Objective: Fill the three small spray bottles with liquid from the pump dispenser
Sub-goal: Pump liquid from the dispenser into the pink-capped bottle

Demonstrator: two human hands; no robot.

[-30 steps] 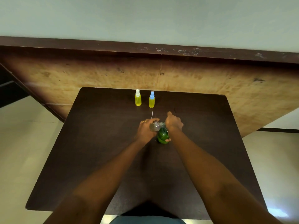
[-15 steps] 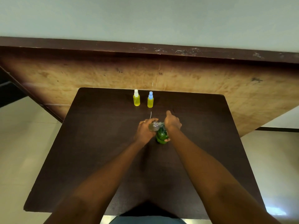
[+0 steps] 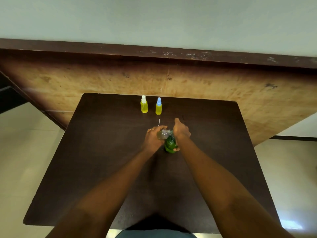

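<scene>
Pump dispenser (image 3: 169, 145) hasn't budged: my right hand (image 3: 181, 133) still clasps it, left hand (image 3: 152, 139) gripping the clear third bottle (image 3: 162, 134), seemingly unfilled.

Over a dark table (image 3: 103, 152), the left hand (image 3: 152, 139) holds a clear bottle (image 3: 163, 133) against the top of a green dispenser (image 3: 169, 144) gripped by the right hand (image 3: 181, 130). Beyond stand a white-capped bottle (image 3: 144, 105) and a blue-capped bottle (image 3: 158, 107), both yellow inside
</scene>
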